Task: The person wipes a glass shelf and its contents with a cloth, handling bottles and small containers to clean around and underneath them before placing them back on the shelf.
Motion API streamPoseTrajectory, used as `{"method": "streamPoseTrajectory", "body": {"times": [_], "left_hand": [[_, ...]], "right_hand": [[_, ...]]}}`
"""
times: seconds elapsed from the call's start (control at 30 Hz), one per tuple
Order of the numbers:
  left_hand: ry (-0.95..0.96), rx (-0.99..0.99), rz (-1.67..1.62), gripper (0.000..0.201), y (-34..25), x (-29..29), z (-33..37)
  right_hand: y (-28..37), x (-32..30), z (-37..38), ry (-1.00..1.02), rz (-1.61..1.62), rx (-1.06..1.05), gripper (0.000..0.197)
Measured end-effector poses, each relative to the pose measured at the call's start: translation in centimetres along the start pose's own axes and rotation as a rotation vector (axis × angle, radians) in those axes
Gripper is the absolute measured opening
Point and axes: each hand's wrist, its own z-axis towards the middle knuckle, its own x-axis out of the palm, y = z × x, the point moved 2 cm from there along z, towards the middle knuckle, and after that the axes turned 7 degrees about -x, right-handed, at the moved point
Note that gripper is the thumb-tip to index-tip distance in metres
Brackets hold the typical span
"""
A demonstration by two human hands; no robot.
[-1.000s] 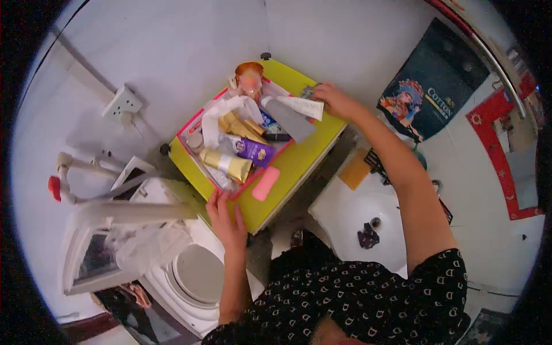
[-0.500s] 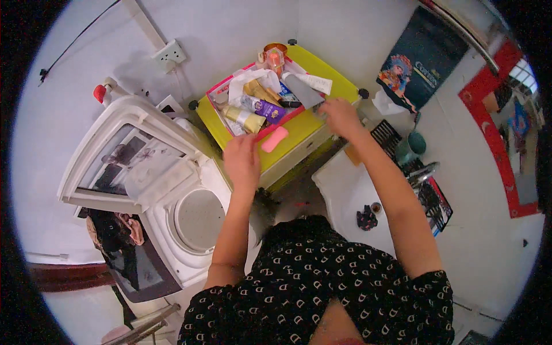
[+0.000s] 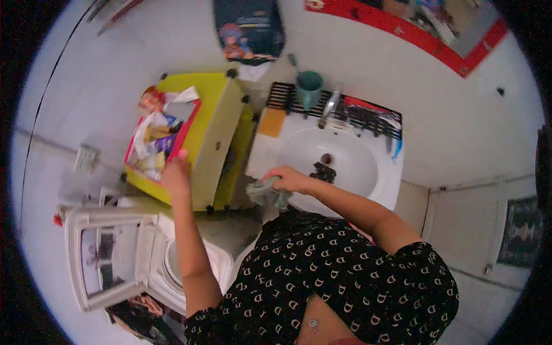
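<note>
Clutching cloth (image 3: 263, 192) in a tight right hand (image 3: 292, 180) near-left of the sink (image 3: 359, 154), best gathering loose folds. Holding the left hand (image 3: 175, 176), openness unclear, by the box (image 3: 187, 127) farther left.

We note black top (image 3: 345, 276), printed all over with small pale outlined motifs. Sleeves (image 3: 434, 269) short, same print; forearms (image 3: 197, 261), left hand (image 3: 176, 177) and right hand (image 3: 291, 180) bare. Neckline (image 3: 311, 297) cut to narrow V. Within it we see thin light chain (image 3: 326, 333), small pale squarish pendant (image 3: 313, 324). Fabric seams: we cannot make out.
</note>
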Motion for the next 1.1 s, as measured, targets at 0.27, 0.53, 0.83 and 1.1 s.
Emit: {"method": "streamPoseTrajectory", "body": {"times": [0.27, 0.53, 0.83, 1.1], "left_hand": [[0.112, -0.077, 0.243, 0.035, -0.6, 0.4, 1.6], [0.358, -0.486, -1.345, 0.02, -0.4, -0.3, 0.0], [1.298, -0.637, -1.911, 0.026, -19.9, 7.1, -4.1], [1.667, -0.614, -1.595, 0.026, -25.7, 15.1, -9.5]], "right_hand": [[-5.6, -5.9, -18.1, -0.603, 0.548, 0.266, 0.042], [-10.9, -5.7, -25.9, -0.921, 0.881, 0.094, 0.043], [-6.1, -5.9, -28.8, -0.941, 0.969, 0.18, 0.054], [-3.6, -4.4, -28.7, -0.968, 1.075, -0.104, 0.07]]}}
